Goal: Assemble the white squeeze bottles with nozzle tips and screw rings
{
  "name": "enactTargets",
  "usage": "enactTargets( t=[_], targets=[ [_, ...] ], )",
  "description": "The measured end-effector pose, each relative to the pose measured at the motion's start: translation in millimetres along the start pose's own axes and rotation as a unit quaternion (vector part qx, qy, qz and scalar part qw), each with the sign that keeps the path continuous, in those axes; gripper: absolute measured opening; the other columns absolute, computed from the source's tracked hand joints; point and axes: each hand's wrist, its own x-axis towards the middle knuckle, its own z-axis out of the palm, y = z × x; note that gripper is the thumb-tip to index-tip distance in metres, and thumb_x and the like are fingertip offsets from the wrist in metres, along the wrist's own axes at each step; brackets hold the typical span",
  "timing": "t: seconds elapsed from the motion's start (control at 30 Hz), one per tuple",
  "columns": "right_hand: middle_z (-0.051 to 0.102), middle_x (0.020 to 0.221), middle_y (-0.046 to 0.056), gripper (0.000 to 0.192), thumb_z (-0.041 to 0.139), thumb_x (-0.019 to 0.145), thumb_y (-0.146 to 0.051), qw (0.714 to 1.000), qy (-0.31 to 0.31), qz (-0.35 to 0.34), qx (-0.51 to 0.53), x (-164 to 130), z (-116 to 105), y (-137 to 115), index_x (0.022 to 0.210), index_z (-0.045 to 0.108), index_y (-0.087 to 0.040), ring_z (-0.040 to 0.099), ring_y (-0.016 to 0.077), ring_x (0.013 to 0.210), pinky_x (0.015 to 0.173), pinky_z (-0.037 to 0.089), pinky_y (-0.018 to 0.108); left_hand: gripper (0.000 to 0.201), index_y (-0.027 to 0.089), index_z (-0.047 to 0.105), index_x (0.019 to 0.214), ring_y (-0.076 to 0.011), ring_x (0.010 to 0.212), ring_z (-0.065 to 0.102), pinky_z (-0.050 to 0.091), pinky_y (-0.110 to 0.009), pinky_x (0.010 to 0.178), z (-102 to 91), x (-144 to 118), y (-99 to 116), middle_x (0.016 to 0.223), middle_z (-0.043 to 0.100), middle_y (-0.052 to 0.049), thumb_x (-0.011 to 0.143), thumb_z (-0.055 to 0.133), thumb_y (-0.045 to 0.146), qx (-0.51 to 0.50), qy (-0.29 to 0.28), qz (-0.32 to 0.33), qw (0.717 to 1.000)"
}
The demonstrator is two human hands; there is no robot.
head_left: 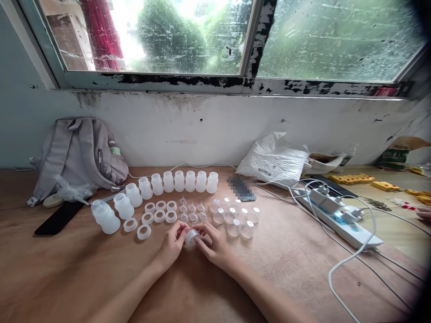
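Note:
My left hand (175, 241) and my right hand (213, 244) meet at the front of the table, both with fingertips closed on a small translucent plastic cap (191, 237). Just beyond them lie clear bottle nipples (192, 209) in rows. White screw rings (159, 216) are spread to their left, and clear dome covers (233, 229) stand to their right. A curved line of frosted baby bottles (179, 181) runs behind. At its left end, one bottle (107, 219) has a clear cover on top. My fingers partly hide the held piece.
On the left are a grey backpack (77, 152), a black phone (59, 220) and a plastic bag (74, 190). A silver mailer (272, 159) and a phone (242, 187) lie behind. Cables cross the right side around a white power strip (340, 220). Another person's hand (423, 213) shows at the right edge.

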Motion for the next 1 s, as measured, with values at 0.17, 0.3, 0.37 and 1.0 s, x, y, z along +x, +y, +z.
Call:
enactTargets(
  t=[0.17,0.3,0.37,1.0],
  targets=[
    [0.054,0.07,0.001,0.004,0.047,0.076,-0.016,0.998,0.041,0.048,-0.03,0.1,7.8,4.4,0.077,0.05,-0.019,0.045,0.0112,0.058,0.053,0.038,0.022,0.028,0.016,0.047,0.091,-0.0102,0.057,0.052,0.043,-0.022,0.055,8.5,0.1,-2.6,0.066,0.055,0.001,0.084,0.039,0.042,-0.12,-0.034,-0.051,0.991],
    [0.046,0.06,-0.003,0.008,0.049,0.073,-0.017,0.993,0.071,0.09,-0.016,1.2,9.1,8.3,0.067,0.043,-0.019,0.04,0.0095,0.052,0.048,0.034,0.021,0.032,0.017,0.047,0.101,-0.0125,0.06,0.056,0.046,-0.025,0.059,8.5,-3.8,3.6,0.07,0.058,-0.001,0.085,0.035,0.042,-0.079,-0.043,-0.037,0.995],
    [0.044,0.057,-0.004,0.011,0.05,0.071,-0.017,0.991,0.078,0.107,-0.002,1.9,8.8,9.4,0.065,0.041,-0.019,0.038,0.0091,0.051,0.047,0.033,0.021,0.031,0.018,0.049,0.102,-0.0137,0.065,0.059,0.046,-0.025,0.062,7.9,-6.5,6.6,0.077,0.062,-0.003,0.085,0.036,0.041,-0.031,-0.061,-0.016,0.997],
    [0.041,0.057,-0.007,0.015,0.044,0.064,-0.008,0.986,0.056,0.142,0.062,5.5,16.2,16.9,0.07,0.037,-0.021,0.037,0.0087,0.051,0.047,0.028,0.019,0.026,0.02,0.043,0.108,-0.0121,0.056,0.058,0.044,-0.023,0.058,8.0,-12.0,-0.9,0.071,0.063,0.0,0.084,0.037,0.026,0.15,-0.09,0.089,0.981]
  ],
)
